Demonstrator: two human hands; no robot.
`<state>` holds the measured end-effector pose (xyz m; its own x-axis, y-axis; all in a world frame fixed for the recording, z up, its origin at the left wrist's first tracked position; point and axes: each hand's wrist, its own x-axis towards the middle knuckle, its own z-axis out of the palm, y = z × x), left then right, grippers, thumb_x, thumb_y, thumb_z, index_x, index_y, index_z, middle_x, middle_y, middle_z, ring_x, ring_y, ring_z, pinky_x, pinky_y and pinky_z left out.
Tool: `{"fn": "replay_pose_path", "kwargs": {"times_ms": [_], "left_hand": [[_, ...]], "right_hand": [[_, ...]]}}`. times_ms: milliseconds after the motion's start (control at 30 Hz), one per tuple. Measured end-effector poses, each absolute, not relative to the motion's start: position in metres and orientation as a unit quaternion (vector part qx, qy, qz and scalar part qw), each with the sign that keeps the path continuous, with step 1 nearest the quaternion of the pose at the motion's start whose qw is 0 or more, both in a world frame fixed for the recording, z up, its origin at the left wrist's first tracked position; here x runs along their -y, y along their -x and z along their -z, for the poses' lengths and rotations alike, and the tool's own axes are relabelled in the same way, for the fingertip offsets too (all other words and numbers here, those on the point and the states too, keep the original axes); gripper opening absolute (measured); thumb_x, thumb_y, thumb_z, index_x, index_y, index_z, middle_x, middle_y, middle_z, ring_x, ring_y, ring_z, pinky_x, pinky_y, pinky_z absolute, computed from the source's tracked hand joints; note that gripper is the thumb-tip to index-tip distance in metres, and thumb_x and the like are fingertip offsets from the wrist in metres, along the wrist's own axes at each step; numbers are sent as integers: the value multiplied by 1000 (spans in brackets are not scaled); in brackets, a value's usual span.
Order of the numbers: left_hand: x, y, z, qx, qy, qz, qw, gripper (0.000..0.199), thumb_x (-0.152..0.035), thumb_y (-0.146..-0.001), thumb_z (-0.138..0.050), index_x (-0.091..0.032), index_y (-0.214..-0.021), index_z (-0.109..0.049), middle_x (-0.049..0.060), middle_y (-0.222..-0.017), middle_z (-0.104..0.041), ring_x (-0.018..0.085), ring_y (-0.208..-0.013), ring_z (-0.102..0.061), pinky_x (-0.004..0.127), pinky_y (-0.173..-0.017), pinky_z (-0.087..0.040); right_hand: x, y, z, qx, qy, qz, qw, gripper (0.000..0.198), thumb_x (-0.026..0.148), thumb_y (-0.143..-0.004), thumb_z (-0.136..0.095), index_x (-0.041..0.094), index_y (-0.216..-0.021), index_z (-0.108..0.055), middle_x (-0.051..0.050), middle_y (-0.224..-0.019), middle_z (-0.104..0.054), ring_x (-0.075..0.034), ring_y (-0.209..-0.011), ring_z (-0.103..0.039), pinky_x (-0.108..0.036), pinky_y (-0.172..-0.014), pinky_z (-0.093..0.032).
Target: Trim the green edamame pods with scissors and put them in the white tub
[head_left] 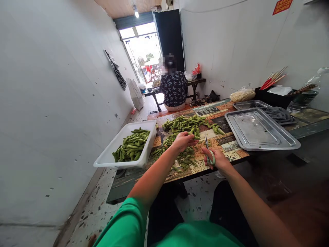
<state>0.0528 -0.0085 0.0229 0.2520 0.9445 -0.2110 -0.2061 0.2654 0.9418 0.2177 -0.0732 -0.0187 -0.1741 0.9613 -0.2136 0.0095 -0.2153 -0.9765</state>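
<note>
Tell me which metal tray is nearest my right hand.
The front metal tray, towards the table's near edge. The rear tray, holding dark grey strands, lies farther from your right hand.

Multicoloured plank-patterned bench (231, 146); scuffed white wall (51, 103) past left edge; pale speckled floor (86, 212) below; daylit glass doorway (142, 48) beyond far edge.

Your left hand (184, 141) pinches an edamame pod (196, 138); your right hand (217, 160) grips green-handled scissors (213, 157) near it.
</note>
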Motion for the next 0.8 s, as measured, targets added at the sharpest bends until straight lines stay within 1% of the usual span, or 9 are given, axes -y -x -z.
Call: {"fn": "replay_pose_path", "kwargs": {"times_ms": [67,200,300,433,567,633,733,800], "left_hand": [[11,-56,-22,-433,-397,-458,667,24,-12,-74,-65,-14,-71,-41,-1,-60,-58,15,-67,-68,28,-68,-53],[17,-64,-19,-445,-381,-479,654,28,-10,-74,-64,-15,-69,-37,0,-58,-59,16,-64,-67,27,-65,-53],[20,-68,-14,-460,-398,-476,635,22,-11,-74,-64,-14,-68,-42,-1,-57,-58,13,-59,-65,25,-61,-51],[23,-71,-6,-491,-442,-478,579,14,-15,-71,-65,-11,-66,-52,-1,-55,-55,6,-50,-55,18,-52,-43],[22,-70,-2,-499,-435,-462,590,14,-17,-68,-67,-11,-67,-55,-2,-54,-53,4,-48,-51,17,-47,-38],[18,-66,-6,-498,-402,-471,607,16,-18,-67,-68,-12,-69,-53,-2,-56,-53,5,-49,-53,17,-48,-39],[9,-56,-14,-479,-339,-521,620,20,-17,-68,-66,-14,-70,-46,-1,-60,-54,11,-61,-62,20,-56,-46],[1,-49,-18,-461,-326,-549,615,22,-15,-69,-64,-15,-70,-42,-1,-62,-55,13,-67,-65,22,-60,-48]], "right_hand": [[77,-214,20,480,496,-605,396,41,56,-68,-68,18,-72,-52,2,-53,-54,-12,-43,-54,-19,-29,-34],[78,-208,19,492,498,-599,389,43,57,-67,-68,18,-68,-51,3,-51,-53,-11,-42,-53,-19,-28,-33],[75,-207,18,506,502,-587,385,43,57,-67,-68,18,-68,-52,3,-52,-54,-11,-41,-53,-19,-28,-34],[73,-206,22,519,505,-571,386,44,60,-69,-63,17,-66,-53,3,-50,-53,-10,-38,-51,-19,-28,-32],[71,-207,26,518,527,-539,404,46,61,-69,-63,16,-67,-57,4,-43,-50,-9,-34,-47,-19,-30,-30],[70,-211,27,502,532,-543,411,45,60,-67,-65,15,-69,-59,4,-42,-50,-9,-33,-46,-18,-30,-28],[70,-219,25,453,532,-577,422,45,59,-67,-67,15,-73,-59,3,-45,-51,-9,-34,-47,-18,-27,-26],[71,-223,23,426,532,-594,428,44,57,-67,-68,14,-75,-59,3,-46,-52,-9,-35,-48,-16,-26,-25]]}}
